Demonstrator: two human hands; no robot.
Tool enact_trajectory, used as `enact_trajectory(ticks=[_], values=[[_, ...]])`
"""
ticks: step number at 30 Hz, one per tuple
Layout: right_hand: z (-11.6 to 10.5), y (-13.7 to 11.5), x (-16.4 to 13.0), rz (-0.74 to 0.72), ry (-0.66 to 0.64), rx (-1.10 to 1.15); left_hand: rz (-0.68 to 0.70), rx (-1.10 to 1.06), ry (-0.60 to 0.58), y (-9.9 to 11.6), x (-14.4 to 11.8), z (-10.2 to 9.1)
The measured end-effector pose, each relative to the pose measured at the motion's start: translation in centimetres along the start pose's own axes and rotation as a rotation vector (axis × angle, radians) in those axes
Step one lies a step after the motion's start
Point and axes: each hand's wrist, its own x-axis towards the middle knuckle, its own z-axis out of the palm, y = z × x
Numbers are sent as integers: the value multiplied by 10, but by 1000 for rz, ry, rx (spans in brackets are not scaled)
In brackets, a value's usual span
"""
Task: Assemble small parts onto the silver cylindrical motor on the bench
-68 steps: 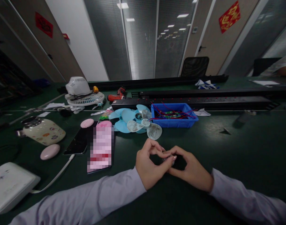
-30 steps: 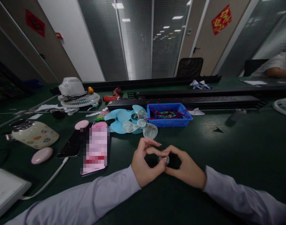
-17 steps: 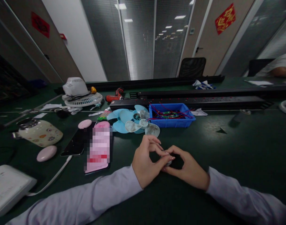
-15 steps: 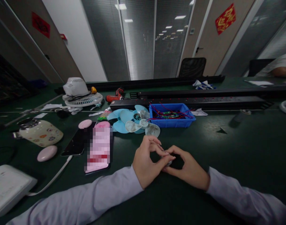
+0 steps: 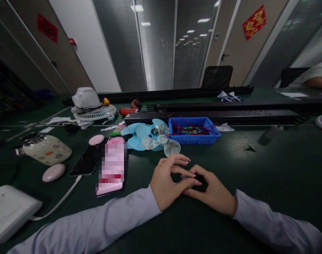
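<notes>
While both wrists rest on the green mat (image 5: 269, 169), left hand (image 5: 167, 185) and right hand (image 5: 214, 192) pinch one small, mostly hidden part (image 5: 185, 176); fan blades (image 5: 150, 137) lie at 11 o'clock.

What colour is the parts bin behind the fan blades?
Blue bin, holding red wires; head view.

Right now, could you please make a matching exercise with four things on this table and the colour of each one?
Things:
1. bin holding wires
2. fan blades
3. oval case
4. fan grille

Colours:
a. white
b. dark blue
c. pink
d. light blue

Pairs: 1-b, 2-d, 3-c, 4-a
</notes>
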Motion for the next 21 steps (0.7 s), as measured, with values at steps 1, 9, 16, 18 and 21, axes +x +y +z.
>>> enact_trajectory(ticks=[1,9,16,18,21], values=[[0,0,0,2,-3,6,-15,-9,-13,2,0,-1],[0,-1,0,-13,7,15,-49,119,-200,21,10,-19],[-2,-1,-1,-18,-1,14,-18,141,-143,19,10,-18],[-2,-1,-1,-16,-3,7,4,160,-115,17,9,-16],[-2,-1,0,-11,0,-8,28,144,-94,14,8,-15]])
